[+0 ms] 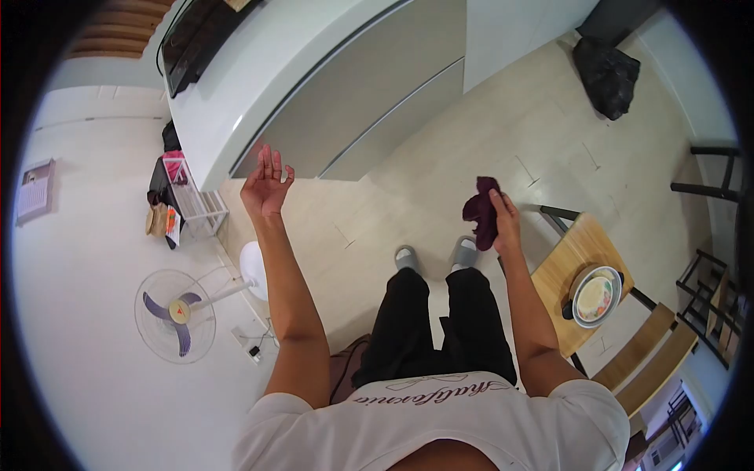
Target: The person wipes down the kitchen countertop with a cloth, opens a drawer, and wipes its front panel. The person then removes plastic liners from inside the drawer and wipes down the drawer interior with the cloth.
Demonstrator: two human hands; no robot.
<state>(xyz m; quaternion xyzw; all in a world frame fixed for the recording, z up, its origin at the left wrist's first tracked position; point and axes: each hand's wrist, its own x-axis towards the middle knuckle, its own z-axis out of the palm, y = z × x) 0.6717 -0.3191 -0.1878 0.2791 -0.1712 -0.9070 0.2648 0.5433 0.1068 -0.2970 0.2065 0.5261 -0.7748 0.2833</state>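
Note:
My left hand [269,184] is raised on the left, palm up, near the corner of the white counter [228,133]. Its fingers are apart and hold nothing. On the right, my right hand [506,222] grips a dark purple cloth [482,213], which hangs in folds over the floor, just beyond the grey slippers [465,250]. The fingers press the cloth along its right edge.
A wooden chair seat [564,263] at the right bears a pot [598,297] with something pale in it. A white fan [179,312] stands at the left, near a small white rack [206,212]. A black bag [606,77] lies at the upper right.

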